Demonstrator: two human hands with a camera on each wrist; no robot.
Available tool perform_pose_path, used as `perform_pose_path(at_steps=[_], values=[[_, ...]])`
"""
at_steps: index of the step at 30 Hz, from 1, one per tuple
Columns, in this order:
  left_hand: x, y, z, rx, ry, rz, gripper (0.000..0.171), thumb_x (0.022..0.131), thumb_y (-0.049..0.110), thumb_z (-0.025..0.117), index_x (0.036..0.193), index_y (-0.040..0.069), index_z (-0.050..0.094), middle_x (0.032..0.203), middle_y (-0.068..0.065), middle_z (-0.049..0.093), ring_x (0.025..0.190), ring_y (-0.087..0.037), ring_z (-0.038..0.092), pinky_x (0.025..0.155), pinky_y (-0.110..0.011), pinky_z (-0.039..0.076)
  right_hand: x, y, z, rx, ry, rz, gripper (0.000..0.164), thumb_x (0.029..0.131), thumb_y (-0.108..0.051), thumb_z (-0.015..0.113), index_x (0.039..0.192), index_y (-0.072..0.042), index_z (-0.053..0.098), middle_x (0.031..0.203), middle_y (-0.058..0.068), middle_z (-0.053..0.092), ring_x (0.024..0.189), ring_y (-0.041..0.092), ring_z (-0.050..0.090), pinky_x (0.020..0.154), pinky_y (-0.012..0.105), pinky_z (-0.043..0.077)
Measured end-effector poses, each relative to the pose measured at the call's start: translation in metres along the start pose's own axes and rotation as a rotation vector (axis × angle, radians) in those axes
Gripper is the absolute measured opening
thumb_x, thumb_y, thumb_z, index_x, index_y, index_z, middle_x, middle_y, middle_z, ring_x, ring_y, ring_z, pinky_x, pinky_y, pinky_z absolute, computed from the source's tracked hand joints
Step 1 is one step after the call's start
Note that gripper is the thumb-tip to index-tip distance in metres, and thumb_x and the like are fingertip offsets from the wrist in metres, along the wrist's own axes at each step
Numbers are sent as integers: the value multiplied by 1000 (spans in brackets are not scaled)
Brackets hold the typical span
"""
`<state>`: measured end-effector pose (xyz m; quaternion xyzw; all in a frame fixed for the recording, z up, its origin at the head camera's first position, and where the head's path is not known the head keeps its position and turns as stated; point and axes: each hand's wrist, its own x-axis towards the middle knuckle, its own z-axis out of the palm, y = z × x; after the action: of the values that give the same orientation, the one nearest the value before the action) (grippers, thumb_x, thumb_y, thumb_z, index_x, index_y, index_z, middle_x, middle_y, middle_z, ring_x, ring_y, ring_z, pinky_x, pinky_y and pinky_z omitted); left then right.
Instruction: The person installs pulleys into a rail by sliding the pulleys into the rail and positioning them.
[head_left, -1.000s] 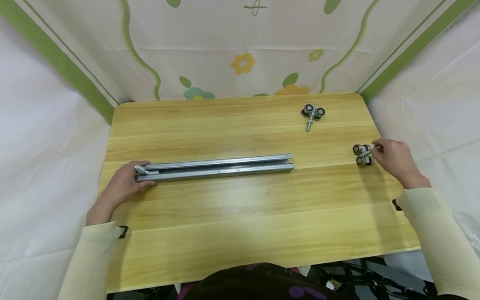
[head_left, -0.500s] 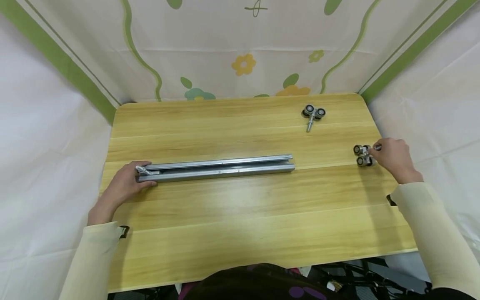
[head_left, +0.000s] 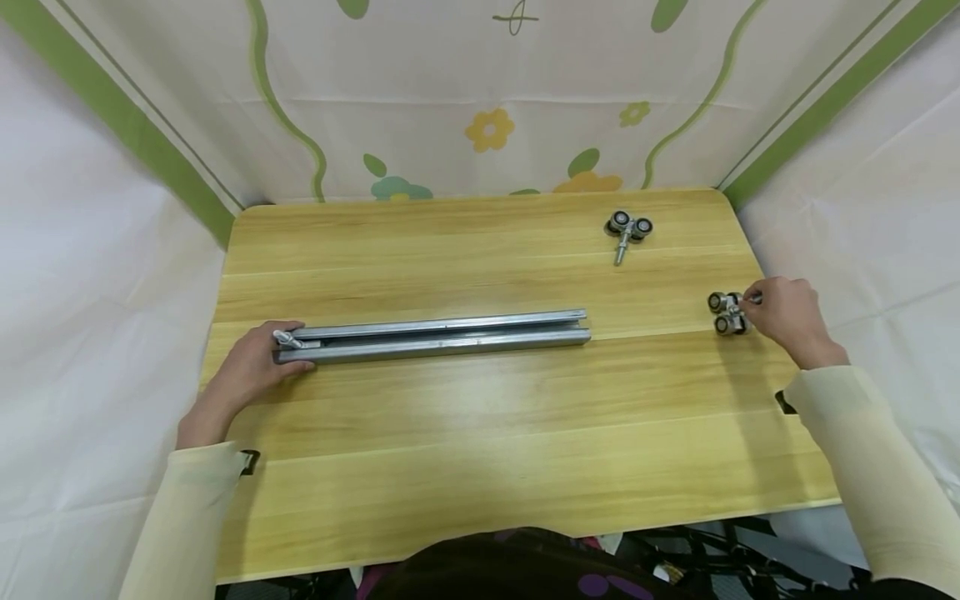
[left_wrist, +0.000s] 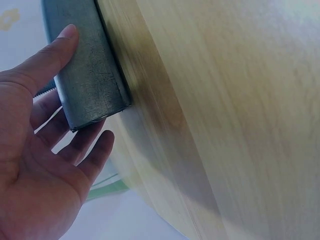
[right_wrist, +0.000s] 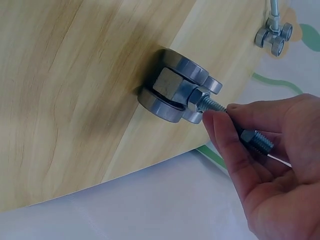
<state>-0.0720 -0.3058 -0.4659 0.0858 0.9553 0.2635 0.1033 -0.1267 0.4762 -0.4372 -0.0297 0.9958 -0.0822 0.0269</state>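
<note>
A slotted steel rail [head_left: 450,343] lies across the table's middle, its open slot facing up. My left hand [head_left: 249,367] grips its left end, thumb on the near side and fingers on the far side. A threaded bolt [head_left: 288,339] pokes out of the slot there; what it joins inside is hidden. At the right, my right hand [head_left: 789,317] pinches the threaded stem of a four-wheeled roller trolley [head_left: 726,314] between thumb and fingers. In the right wrist view, nuts show on the stem [right_wrist: 215,104], and the wheels [right_wrist: 162,106] are close to the wood; contact is unclear.
A second roller trolley [head_left: 628,227] lies near the back right of the wooden table [head_left: 487,450], its stem toward me. White cloth with printed flowers [head_left: 489,130] stands behind the table, and plain white cloth [head_left: 97,275] hangs at the sides.
My right wrist has shifted slightly inward, while the fingers keep their pinch on the roller trolley's stem. My left hand and the rail stay in place.
</note>
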Motion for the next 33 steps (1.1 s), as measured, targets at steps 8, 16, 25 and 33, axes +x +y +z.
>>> perform_pose_path(at_steps=[8, 16, 25, 33], values=[[1, 1, 0, 0, -7, 3, 69, 77, 25, 81, 134, -4, 54, 124, -34, 57, 110, -46, 53, 92, -62, 41, -3, -3, 0, -12, -4, -39, 22, 88, -13, 63, 90, 7, 72, 81, 26, 71, 59, 36, 60, 62, 61, 49], [1, 1, 0, 7, 1, 9, 68, 76, 24, 81, 132, -4, 55, 123, -34, 57, 109, -46, 53, 91, -62, 41, -5, -25, -2, -10, 15, -126, 18, 85, -7, 65, 93, 7, 73, 80, 24, 71, 57, 29, 63, 57, 52, 53], [1, 0, 0, 10, 3, 15, 67, 76, 22, 81, 132, -5, 55, 123, -35, 57, 109, -47, 53, 91, -62, 41, -4, -63, -5, -21, 28, -252, 18, 83, -2, 61, 95, 4, 74, 81, 19, 72, 50, 16, 52, 51, 43, 47], [1, 0, 0, 2, 8, 17, 67, 76, 21, 81, 132, -5, 56, 122, -34, 58, 109, -47, 53, 91, -62, 41, -3, -98, -1, 5, -8, -315, 21, 81, 2, 59, 96, 4, 74, 82, 18, 73, 44, 14, 38, 46, 33, 34]])
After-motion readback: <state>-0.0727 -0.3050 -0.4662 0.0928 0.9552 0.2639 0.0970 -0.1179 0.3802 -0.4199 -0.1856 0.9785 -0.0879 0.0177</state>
